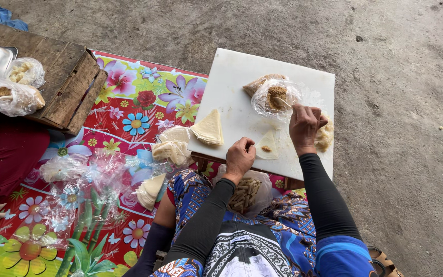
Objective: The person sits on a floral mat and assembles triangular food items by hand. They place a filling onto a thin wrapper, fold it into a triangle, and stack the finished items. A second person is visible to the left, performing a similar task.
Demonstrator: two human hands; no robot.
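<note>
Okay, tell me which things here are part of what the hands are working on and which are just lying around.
In use:
left hand beside the triangular wrapper with a dab of filling
right hand holding a spoon in the bag of filling
stack of wrappers
white board

Lying about:
bagged food on the wooden crate
empty plastic bags
blue cloth

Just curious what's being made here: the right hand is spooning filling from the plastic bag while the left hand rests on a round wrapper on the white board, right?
Nearly. In the head view, the wrapper by the left hand is triangular, not round. The right hand is spooning from the plastic bag on the white board.
</note>
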